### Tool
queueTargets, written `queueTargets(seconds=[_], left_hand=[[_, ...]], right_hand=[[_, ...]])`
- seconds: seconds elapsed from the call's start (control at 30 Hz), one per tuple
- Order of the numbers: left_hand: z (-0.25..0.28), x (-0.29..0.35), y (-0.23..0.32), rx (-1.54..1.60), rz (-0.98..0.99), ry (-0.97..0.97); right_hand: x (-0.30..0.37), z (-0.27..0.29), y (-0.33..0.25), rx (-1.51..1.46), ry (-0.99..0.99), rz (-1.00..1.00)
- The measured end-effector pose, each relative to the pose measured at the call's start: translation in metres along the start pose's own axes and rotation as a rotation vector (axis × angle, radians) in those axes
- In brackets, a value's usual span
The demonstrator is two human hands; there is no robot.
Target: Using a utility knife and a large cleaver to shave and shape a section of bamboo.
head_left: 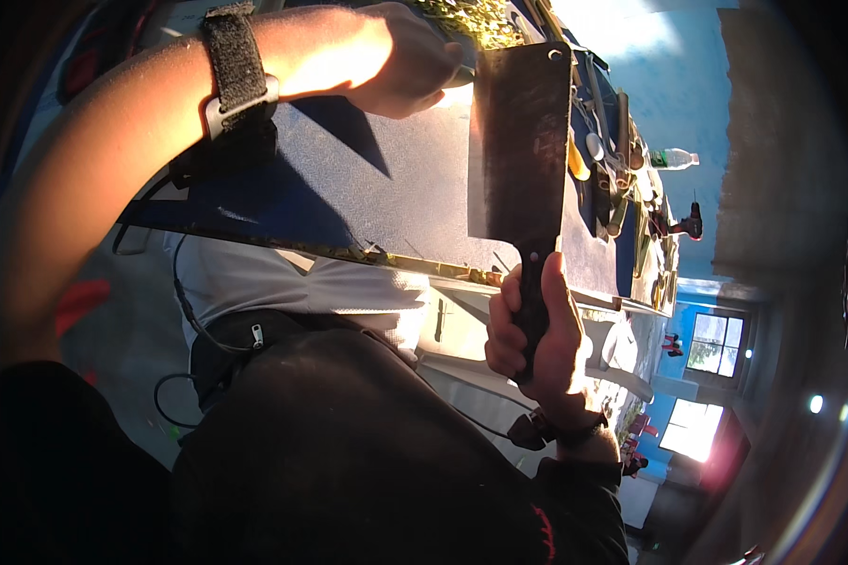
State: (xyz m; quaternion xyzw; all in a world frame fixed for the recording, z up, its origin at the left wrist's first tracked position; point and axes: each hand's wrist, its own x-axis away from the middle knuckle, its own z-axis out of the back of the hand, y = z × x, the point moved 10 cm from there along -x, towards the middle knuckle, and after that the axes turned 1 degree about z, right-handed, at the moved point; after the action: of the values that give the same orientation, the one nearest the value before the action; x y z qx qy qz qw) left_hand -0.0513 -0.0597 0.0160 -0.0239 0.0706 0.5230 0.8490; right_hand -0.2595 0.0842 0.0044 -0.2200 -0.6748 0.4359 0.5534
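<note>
My right hand [551, 330] is wrapped round the dark handle of a cleaver [523, 141]. Its broad, dark rectangular blade stands upright in the picture, with a small hole near the far corner. To the left of the blade, my left hand [405, 61] is closed over the work table [405, 179], its fingers curled close to the blade's far part. Something small and greenish shows at its fingertips, too hidden to name. Just beyond lies a pile of yellow-green plant pieces [481, 19], partly behind the blade.
Right of the blade, the table carries several tools and sticks, with a yellow-handled item [577, 160] among them. Farther right are a clear plastic bottle [674, 158] and a power drill [690, 224]. The table's near edge [377, 256] runs in front of my body. Cables hang at my waist.
</note>
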Motion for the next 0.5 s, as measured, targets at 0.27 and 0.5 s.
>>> queueTargets(seconds=[0.27, 0.5], left_hand=[[0.006, 0.005, -0.002, 0.063, -0.022, 0.033], [-0.006, 0.001, -0.010, 0.088, 0.046, 0.142]], right_hand=[[0.014, -0.001, -0.010, 0.061, 0.006, -0.047], [-0.028, -0.004, -0.022, 0.009, -0.038, 0.028]])
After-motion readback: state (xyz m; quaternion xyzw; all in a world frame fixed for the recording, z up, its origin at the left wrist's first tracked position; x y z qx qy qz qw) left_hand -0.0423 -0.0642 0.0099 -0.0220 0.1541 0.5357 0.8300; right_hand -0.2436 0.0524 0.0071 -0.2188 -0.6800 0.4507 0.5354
